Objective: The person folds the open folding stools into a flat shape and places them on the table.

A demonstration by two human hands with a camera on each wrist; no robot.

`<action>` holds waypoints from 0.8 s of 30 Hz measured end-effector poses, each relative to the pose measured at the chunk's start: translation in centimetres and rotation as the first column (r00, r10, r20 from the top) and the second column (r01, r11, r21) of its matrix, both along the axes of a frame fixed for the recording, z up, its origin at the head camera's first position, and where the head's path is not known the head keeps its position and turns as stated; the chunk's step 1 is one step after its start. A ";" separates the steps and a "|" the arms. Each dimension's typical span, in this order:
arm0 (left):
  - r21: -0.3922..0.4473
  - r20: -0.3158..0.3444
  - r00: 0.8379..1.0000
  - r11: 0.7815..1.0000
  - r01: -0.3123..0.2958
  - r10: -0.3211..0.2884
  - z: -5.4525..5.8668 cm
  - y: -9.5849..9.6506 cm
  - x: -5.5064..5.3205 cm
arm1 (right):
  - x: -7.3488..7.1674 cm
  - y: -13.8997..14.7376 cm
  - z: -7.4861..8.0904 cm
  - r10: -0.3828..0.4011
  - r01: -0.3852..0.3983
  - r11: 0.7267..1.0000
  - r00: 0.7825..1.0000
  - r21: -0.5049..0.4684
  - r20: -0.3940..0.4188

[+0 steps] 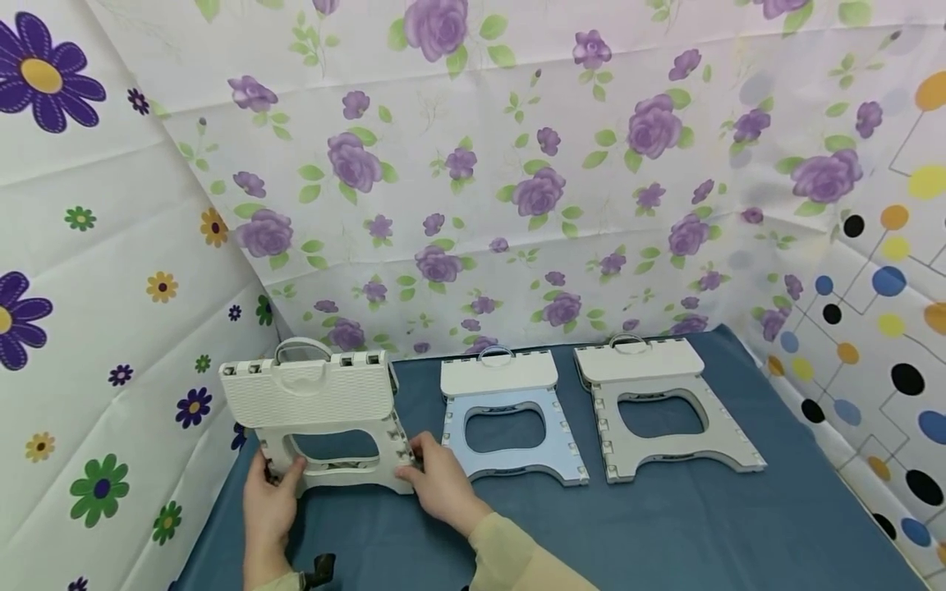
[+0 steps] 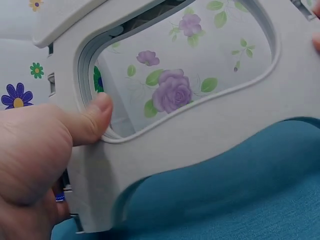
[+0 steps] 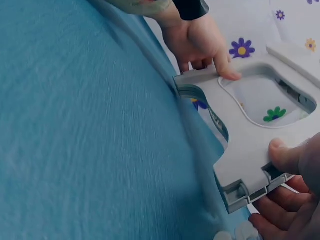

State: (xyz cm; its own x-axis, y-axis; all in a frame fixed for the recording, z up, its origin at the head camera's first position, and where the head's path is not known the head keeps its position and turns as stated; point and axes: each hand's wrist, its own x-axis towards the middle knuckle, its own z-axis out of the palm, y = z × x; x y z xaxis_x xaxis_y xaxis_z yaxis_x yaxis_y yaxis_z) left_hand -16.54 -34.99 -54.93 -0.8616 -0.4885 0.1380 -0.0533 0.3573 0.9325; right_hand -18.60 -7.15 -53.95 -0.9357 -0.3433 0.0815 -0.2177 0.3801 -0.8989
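Observation:
At the left of the head view, a white folding step stool (image 1: 318, 402) lies folded flat, with a textured top panel and a carry handle. My left hand (image 1: 269, 505) grips its lower left edge. The left thumb (image 2: 97, 117) presses the front face beside the oval opening. At the lower right edge my right hand (image 1: 443, 484) grips the same stool, thumb on the front and fingers (image 3: 275, 210) curled behind, as the right wrist view shows. The near edge is tipped up, and the blue cloth (image 2: 240, 170) shows beneath it.
A light blue folding stool (image 1: 454, 419) with a white top lies folded in the middle of the blue cloth. Right of it is another white folded stool (image 1: 606, 427). Flower-printed sheets (image 1: 473, 205) hang at the back and left, a dotted sheet (image 1: 872, 353) at the right.

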 end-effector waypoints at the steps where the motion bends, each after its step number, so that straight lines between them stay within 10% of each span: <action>1: 0.021 -0.003 1.000 1.000 -0.007 0.007 0.1 0.0 0.0 | 0.1 -0.1 0.0 0.007 -0.007 1.000 1.000 -0.020 0.012; 18: 0.005 0.180 0.957 0.973 -0.233 0.228 0.1 1.1 -0.6 | 0.9 -1.2 -0.2 0.014 -0.002 0.995 0.992 -0.101 0.123; 24: -0.082 0.257 0.936 0.970 -0.228 0.241 0.0 1.6 -0.7 | 1.0 -1.3 -0.2 0.022 -0.031 0.998 0.988 0.056 0.151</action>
